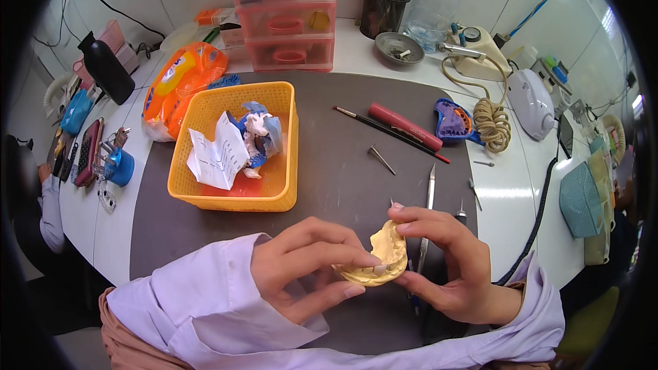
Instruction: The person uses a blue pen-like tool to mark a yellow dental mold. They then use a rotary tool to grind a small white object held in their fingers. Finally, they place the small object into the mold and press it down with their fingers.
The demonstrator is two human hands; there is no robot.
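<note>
A yellow plaster dental cast (388,257), horseshoe-shaped with moulded teeth, is held between my two hands above the dark mat. My left hand (308,264) grips its left side, thumb at the lower edge and a fingertip on a pale tooth at the front. On the other side my right hand (452,260) pinches the cast's right end between thumb and fingers. Just beyond the right hand lie a silver carving knife (431,188) and another pointed tool (461,216). More tool handles are partly hidden beneath that hand.
A yellow basket (291,144) holds crumpled paper and a blue impression tray. Farther right are a red tube (404,127), thin brushes (391,133), a small metal bur (382,160) and a purple-filled impression tray (454,120). Pink drawers (284,27) stand behind; a black cable (541,202) hangs right.
</note>
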